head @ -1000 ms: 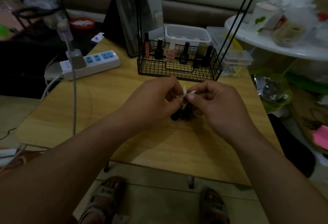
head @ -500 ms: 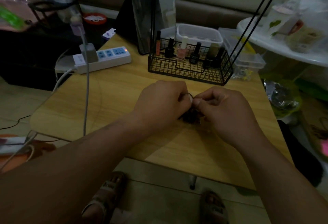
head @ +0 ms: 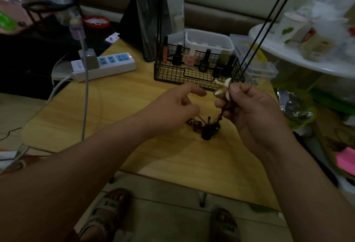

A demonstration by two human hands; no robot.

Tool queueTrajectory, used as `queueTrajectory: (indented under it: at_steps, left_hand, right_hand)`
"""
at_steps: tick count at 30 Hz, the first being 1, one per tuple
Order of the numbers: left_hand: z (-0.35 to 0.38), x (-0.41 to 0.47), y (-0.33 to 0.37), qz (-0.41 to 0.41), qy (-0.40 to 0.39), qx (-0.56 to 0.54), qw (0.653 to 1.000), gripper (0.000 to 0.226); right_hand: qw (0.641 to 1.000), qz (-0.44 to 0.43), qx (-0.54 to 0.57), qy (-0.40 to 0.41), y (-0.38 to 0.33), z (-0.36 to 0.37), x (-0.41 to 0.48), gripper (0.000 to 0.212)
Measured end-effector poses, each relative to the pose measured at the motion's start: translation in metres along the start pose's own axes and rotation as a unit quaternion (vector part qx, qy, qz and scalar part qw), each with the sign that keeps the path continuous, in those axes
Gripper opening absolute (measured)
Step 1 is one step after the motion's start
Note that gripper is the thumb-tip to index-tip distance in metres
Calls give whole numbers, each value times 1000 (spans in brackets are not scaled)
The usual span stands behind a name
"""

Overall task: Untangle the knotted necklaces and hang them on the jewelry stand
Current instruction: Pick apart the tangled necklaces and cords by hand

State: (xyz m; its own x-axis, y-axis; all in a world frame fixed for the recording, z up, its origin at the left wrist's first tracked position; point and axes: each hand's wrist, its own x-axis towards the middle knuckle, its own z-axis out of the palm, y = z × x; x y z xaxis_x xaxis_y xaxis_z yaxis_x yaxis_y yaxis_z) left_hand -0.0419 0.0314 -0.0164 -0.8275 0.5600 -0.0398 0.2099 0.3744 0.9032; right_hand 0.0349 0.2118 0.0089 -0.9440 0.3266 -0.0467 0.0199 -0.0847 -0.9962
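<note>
At 6 o'clock, nearest to you, your sandals stand on the floor just under the near edge of the wooden table. Both your forearms reach over that edge toward the middle of the tabletop.

The knotted necklaces lie there as a small dark beaded heap, resting on the wood between your hands and a little nearer to you than either.

Your left hand hangs at about 10 o'clock from the heap, with the index finger stretched forward and the other fingers curled under. A thin strand runs from the heap up to the underside of this hand (where it ends is hidden, so I cannot tell whether you are pinching it).

Your right hand is raised at 2 o'clock from the heap. Its thumb and fingers pinch a white pendant of pale pointed pieces, and a dark beaded strand drops from that grasp down into the heap.

Beyond your hands at 12 o'clock stands the jewelry stand. It has a black wire basket base, thin black rods rise from it, and nail-polish bottles stand inside it. A white power strip lies at 10 o'clock, and clear plastic boxes sit behind the basket.
</note>
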Motion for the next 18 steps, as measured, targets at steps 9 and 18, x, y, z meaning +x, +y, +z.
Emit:
queueTrajectory:
  at_steps: [9,18]
  left_hand:
    - [22,0,-4,97,-67,89,989,22]
    - [4,-5,5,-8,-86,-88,992,10]
  right_hand:
    - [984,20,166,-61,-8,2,2,26]
    - [995,64,-2,76,9,-21,13,20]
